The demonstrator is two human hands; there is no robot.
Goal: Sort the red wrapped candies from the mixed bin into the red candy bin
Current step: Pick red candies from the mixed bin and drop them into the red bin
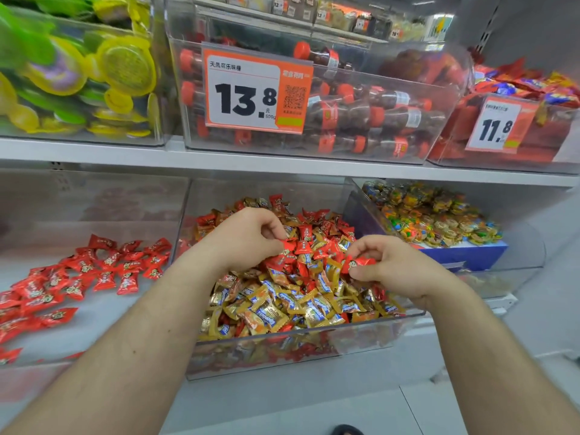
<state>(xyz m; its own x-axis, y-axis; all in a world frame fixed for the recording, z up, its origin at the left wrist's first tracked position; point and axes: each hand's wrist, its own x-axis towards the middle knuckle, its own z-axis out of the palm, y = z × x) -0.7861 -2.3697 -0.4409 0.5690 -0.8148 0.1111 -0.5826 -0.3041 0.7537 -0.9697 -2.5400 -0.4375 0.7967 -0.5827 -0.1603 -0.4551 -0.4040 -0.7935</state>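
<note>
Left hand (251,237): fingers pinch a red candy (289,246) over the mixed bin (282,335).
Right hand (392,265): fingers pinch another red candy (359,263) there.
Red candy bin (94,337): left of the mixed bin.
Risk: a light pinch may slip mid-carry, dropping candy back among gold wrappers.

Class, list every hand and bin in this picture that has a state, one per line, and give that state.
left hand: pinches a red candy over the mixed bin
right hand: holds another red candy in its grip
mixed bin: open-topped, red and gold candies heaped together
red candy bin: partly filled, red candies only
cola-bottle bin: nearly full, price tag 13.8 on its front
</note>
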